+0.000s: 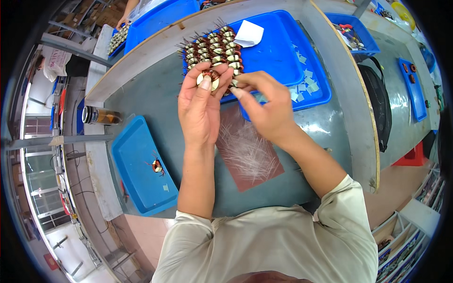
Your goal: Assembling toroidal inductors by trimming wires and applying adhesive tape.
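My left hand (200, 108) is raised over the front of the coil rows, its fingers and thumb closed on a ring-shaped copper coil (213, 75) with pale yellow patches. Close to its right side, my right hand (269, 104) makes a pinch with thumb and forefinger. Something small and pale shows at those fingertips, too small to name. Just beyond both hands stand rows of similar wound coils (214, 49) with their wire ends sticking up, on a blue tray (269, 59). Part of the nearest rows is hidden behind my hands.
A reddish-brown mat (245, 155) strewn with thin clear strips lies below my hands. At left, a blue tray (137, 188) holds one coil (157, 166). Small pale squares (309, 85) litter the larger tray. A jar (101, 116) lies near the left partition; a wooden-edged partition (349, 94) stands right.
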Demonstrator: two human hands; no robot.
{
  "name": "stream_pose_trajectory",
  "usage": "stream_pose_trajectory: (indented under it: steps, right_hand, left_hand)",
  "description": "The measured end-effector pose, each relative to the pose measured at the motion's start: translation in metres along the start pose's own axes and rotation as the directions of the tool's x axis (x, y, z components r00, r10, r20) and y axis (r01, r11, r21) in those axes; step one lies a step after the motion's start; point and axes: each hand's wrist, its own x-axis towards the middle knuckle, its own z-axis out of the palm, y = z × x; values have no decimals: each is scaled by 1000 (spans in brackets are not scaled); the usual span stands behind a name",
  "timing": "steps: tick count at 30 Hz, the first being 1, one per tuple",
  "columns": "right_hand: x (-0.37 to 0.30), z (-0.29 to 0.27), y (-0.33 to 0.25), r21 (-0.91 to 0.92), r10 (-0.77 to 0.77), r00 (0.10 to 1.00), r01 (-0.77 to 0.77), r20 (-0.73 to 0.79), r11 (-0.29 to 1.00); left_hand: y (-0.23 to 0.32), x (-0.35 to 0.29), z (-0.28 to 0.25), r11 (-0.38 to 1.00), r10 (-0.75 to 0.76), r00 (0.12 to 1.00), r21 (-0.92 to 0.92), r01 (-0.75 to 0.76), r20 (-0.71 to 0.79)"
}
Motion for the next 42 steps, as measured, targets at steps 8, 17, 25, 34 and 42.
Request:
stream_pose_trajectory:
  steps: [8,17,25,34,42]
  right_hand:
    - [-1,-1,-7,432,367,890,-454,272,779]
    - [0,-7,-10,298,348,893,-428,286,853]
    - [2,-10,-23,315,370,880,-456,297,832]
    - [-1,-7,-22,233,355,907,-404,226,885]
    - [-1,-3,-20,258,322,931,-358,172,898]
  left_hand:
    - [-19,-8,11,999,26,998,-35,-24,56]
    - [-26,-7,12,999,33,997,-2,-33,70]
    - [-29,-12,8,987,72,995,138,-80,62]
    - [-34,-12,8,971,103,994,214,-110,41]
    - [-36,-10,6,973,98,995,207,-103,36]
